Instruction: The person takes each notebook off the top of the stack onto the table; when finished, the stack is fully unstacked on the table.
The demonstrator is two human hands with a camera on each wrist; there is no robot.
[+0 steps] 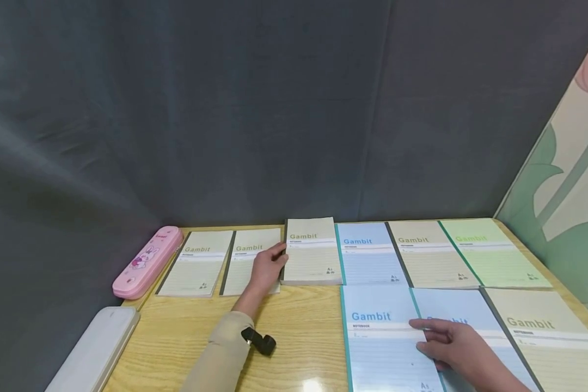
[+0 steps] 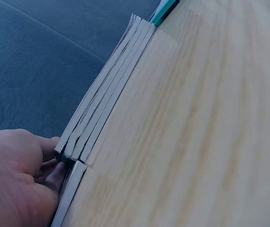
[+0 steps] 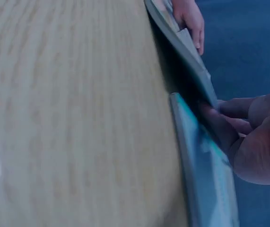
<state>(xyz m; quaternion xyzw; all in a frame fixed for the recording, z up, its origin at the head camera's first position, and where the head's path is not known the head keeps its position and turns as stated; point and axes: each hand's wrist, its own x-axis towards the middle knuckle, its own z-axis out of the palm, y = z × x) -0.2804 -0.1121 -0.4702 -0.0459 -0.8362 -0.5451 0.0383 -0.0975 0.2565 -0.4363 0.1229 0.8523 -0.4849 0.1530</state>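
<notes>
At the back middle of the table, my left hand (image 1: 267, 267) grips the dark spine edge of a stack of beige notebooks (image 1: 312, 258). The left wrist view shows several notebooks (image 2: 106, 92) piled there, with the left hand's fingers (image 2: 49, 147) at the spine corner. Toward the front right, my right hand (image 1: 453, 345) pinches the right edge of a blue notebook (image 1: 384, 348). That notebook's edge (image 3: 184, 56) is raised in the right wrist view, thumb and fingers on either side. Under the right hand lies another blue notebook (image 3: 203, 163) with a green spine.
Two beige notebooks (image 1: 196, 267) lie left of the stack. Blue (image 1: 369, 261), tan (image 1: 428, 261) and green (image 1: 490, 258) notebooks continue the back row rightward. A beige notebook (image 1: 539, 348) lies front right. A pink pencil case (image 1: 147, 264) and white case (image 1: 95, 348) line the left edge. Dark curtain behind.
</notes>
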